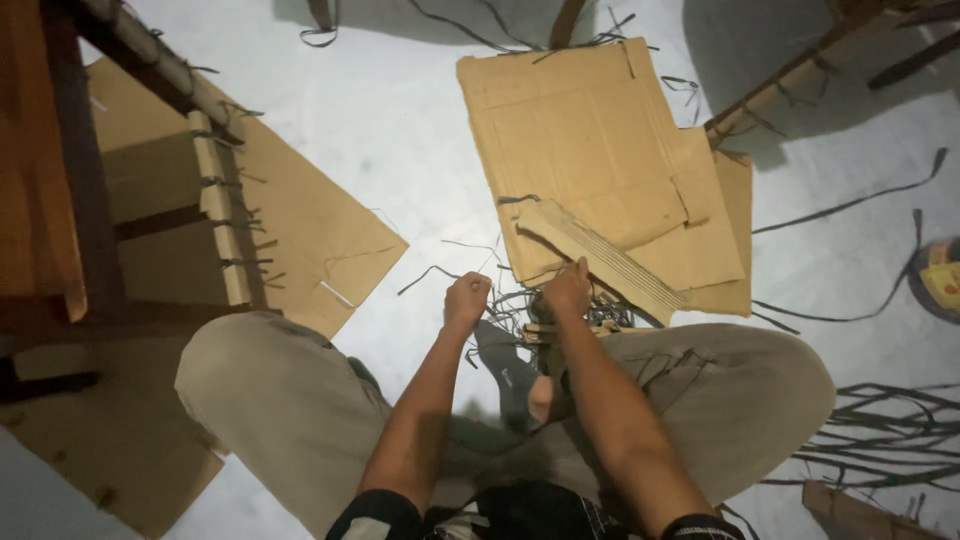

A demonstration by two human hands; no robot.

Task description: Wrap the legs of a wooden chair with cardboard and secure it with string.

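I sit cross-legged on a pale floor. My left hand [466, 300] is closed in a fist, pinching a thin pale strand that runs toward my right hand [567, 290]. My right hand is closed on the near end of a ribbed cardboard strip [600, 258] that slants up-left over flat cardboard sheets [590, 140]. A tangle of dark thin strips [600, 315] lies by my feet, just under both hands.
A wooden frame with a lashed pale slat [222, 215] stands at left over more cardboard [320, 240]. Another wooden frame leg [790, 80] crosses the top right. Loose dark strips [880, 430] pile at right; a round roll [940, 280] sits at the right edge.
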